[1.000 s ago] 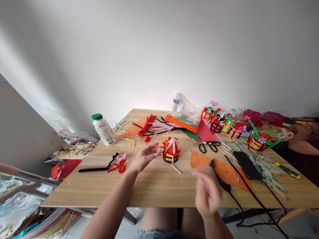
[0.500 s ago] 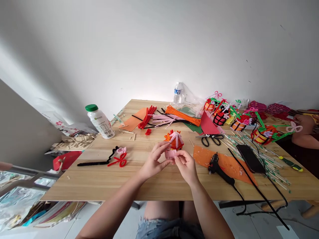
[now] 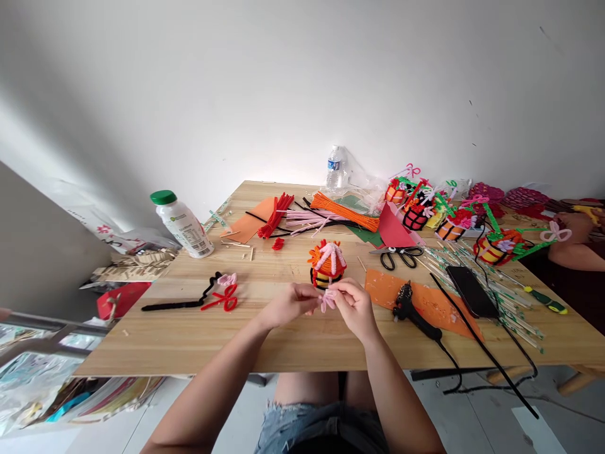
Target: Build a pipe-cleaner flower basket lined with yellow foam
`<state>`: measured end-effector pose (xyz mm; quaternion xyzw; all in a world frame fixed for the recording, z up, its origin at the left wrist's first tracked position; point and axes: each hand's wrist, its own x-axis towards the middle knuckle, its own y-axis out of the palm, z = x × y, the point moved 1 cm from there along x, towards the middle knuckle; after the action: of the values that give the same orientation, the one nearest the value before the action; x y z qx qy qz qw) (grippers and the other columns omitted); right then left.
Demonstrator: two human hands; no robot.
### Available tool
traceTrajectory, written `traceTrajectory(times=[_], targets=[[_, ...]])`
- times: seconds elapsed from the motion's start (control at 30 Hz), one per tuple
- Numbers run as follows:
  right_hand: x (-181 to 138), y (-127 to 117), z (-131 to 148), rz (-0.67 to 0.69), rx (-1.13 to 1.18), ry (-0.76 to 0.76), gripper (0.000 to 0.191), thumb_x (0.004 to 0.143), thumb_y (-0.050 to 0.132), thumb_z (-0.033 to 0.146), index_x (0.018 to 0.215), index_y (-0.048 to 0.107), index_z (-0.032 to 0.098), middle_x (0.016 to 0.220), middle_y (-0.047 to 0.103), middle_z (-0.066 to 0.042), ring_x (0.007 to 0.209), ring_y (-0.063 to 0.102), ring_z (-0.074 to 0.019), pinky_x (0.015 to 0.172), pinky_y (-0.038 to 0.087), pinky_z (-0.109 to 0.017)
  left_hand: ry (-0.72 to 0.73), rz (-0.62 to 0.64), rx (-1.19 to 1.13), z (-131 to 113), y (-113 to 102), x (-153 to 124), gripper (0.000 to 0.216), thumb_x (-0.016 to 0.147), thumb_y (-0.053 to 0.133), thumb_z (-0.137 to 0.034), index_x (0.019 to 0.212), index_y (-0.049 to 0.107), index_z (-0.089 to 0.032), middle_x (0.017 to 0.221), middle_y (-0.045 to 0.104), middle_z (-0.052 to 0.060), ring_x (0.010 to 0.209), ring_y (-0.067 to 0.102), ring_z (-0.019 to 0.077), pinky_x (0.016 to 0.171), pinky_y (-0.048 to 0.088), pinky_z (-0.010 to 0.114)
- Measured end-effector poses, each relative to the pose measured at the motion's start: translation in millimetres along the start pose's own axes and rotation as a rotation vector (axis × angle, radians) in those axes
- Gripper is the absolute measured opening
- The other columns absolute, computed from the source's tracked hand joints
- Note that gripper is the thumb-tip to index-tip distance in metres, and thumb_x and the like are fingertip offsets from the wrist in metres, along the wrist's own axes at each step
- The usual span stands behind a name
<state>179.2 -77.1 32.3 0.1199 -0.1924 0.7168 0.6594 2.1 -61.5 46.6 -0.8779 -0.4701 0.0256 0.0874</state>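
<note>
A small looped piece of pink pipe cleaner (image 3: 327, 301) is pinched between my left hand (image 3: 293, 304) and my right hand (image 3: 352, 308), low over the front of the table. Fingertips of both hands are closed on it. Just behind them stands a small pipe-cleaner house or basket (image 3: 328, 263), with an orange and pink top above a yellow and black body. To the left lie a red pipe-cleaner bow (image 3: 225, 297), a pink coil (image 3: 227, 279) and a bent black pipe cleaner (image 3: 182, 305).
On the right are a glue gun (image 3: 412, 313) on orange felt (image 3: 378, 291), scissors (image 3: 401, 255), a phone (image 3: 471, 291), sticks and a screwdriver (image 3: 546, 300). Pipe-cleaner bundles (image 3: 347, 211) and finished flower baskets (image 3: 451, 228) lie behind. A white bottle (image 3: 184, 227) stands left. A person's arm (image 3: 579, 243) shows far right.
The pink piece, a flat ridged strip before, now shows as spread loops. My hands have drawn slightly down from the orange-topped piece, showing more of its body. The camera view has shifted slightly.
</note>
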Motion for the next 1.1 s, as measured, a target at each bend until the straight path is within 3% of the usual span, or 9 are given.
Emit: traceTrajectory(times=[0.17,0.3,0.43,0.6,0.77,0.9,1.0,1.1], targets=[[0.8,-9.2,2.2,0.345,-0.296,-0.01,0.019,0.084,0.052,0.01,0.079,0.069,0.017,0.081,0.062,-0.005,0.071,0.06,-0.0122,0.059,0.048,-0.021,-0.167,0.246,0.088,4.0,-0.4,-1.3,0.034,0.082,0.058,-0.043,0.082,0.073,-0.012,0.071,0.062,0.003,0.056,0.046,0.0082,0.053,0.038,0.019],[0.3,-8.1,3.7,0.423,-0.341,-0.009,0.019,0.081,0.053,0.007,0.076,0.069,0.017,0.079,0.062,-0.004,0.066,0.058,-0.0105,0.056,0.045,-0.02,-0.239,0.333,0.082,8.6,0.6,0.3,0.033,0.081,0.057,-0.039,0.08,0.074,-0.011,0.064,0.06,0.001,0.053,0.04,0.0069,0.051,0.033,0.019],[0.1,-6.6,3.0,0.434,-0.296,0.019,0.016,0.081,0.056,0.01,0.078,0.07,0.017,0.084,0.062,-0.004,0.064,0.058,-0.0095,0.054,0.045,-0.019,-0.219,0.342,0.137,8.0,0.2,1.8,0.031,0.081,0.058,-0.037,0.083,0.074,-0.011,0.065,0.062,0.001,0.056,0.042,0.0074,0.053,0.031,0.019],[-0.1,-5.5,-1.6,0.332,-0.286,-0.012,0.015,0.081,0.057,0.012,0.078,0.07,0.017,0.087,0.066,-0.007,0.073,0.063,-0.0129,0.059,0.05,-0.022,-0.143,0.251,0.042,6.4,-0.1,2.8,0.026,0.077,0.065,-0.037,0.081,0.073,-0.012,0.074,0.068,0.003,0.067,0.052,0.0106,0.062,0.037,0.02],[-1.3,-2.2,-2.7,0.243,-0.195,0.012,0.014,0.082,0.057,0.015,0.079,0.07,0.018,0.086,0.068,-0.007,0.073,0.066,-0.0149,0.063,0.054,-0.025,-0.193,-0.033,-0.216,14.8,-4.3,4.7,0.034,0.066,0.076,-0.039,0.086,0.07,-0.012,0.074,0.068,0.004,0.066,0.058,0.0129,0.064,0.043,0.024],[-1.4,0.2,-0.6,0.158,-0.144,0.043,0.01,0.082,0.059,0.018,0.084,0.069,0.018,0.083,0.069,-0.006,0.065,0.065,-0.0136,0.058,0.054,-0.024,-0.066,-0.129,-0.23,17.8,-4.1,6.1,0.03,0.068,0.076,-0.037,0.078,0.069,-0.01,0.075,0.066,0.004,0.067,0.057,0.0118,0.065,0.045,0.025],[-1.9,0.4,-0.2,0.12,-0.19,0.024,0.007,0.08,0.062,0.02,0.079,0.068,0.018,0.08,0.067,-0.005,0.065,0.063,-0.0129,0.056,0.052,-0.023,-0.007,-0.097,-0.234,19.8,-0.1,5.7,0.036,0.071,0.074,-0.032,0.097,0.064,-0.01,0.071,0.063,0.002,0.061,0.056,0.0101,0.06,0.044,0.024],[-4.6,0.4,-2.9,0.239,-0.155,0.081,0.008,0.081,0.063,0.023,0.077,0.068,0.018,0.078,0.067,-0.004,0.062,0.062,-0.0121,0.057,0.051,-0.023,0.016,-0.059,-0.213,23.8,2.5,4.3,0.061,0.072,0.073,-0.025,0.125,0.047,-0.013,0.07,0.06,-0.002,0.057,0.055,0.0093,0.055,0.042,0.022]])
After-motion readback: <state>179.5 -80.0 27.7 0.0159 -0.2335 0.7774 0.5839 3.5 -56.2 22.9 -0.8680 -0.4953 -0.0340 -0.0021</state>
